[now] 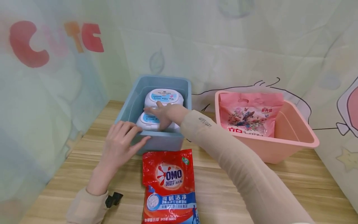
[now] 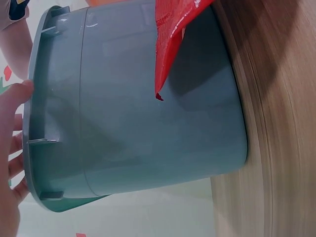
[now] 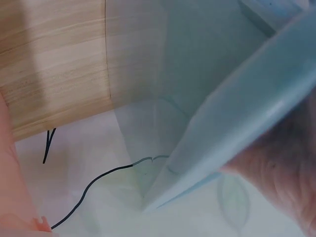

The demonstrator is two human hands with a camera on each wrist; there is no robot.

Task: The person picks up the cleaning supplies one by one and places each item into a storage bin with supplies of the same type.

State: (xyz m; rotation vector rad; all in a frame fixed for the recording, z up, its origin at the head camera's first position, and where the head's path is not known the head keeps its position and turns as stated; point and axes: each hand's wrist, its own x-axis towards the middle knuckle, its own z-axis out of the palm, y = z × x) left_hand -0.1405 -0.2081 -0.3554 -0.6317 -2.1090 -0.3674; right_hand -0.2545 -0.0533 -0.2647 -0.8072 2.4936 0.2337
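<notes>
Reaching into the blue bin (image 1: 159, 142) near the table's (image 1: 218, 193) far left corner, the person's right hand (image 1: 165, 115) spreads over the nearer white tub (image 1: 146, 126) in the head view; whether it grips the tub, one cannot tell. A second white tub (image 1: 165, 95) sits behind, in the same bin. The left hand (image 1: 118, 141) holds the bin's near left corner. A red bag (image 1: 169, 183) (labelled OMO) lies between the bin and the table's near edge. Toward the table's right edge, a pink bin (image 1: 263, 152) contains a pink bag (image 1: 251, 115).

The left wrist view shows the left thumb against the rim's outside, fingers (image 2: 16, 143) behind it.

In the right wrist view, the blurred blue rim hides the right hand's fingers.
</notes>
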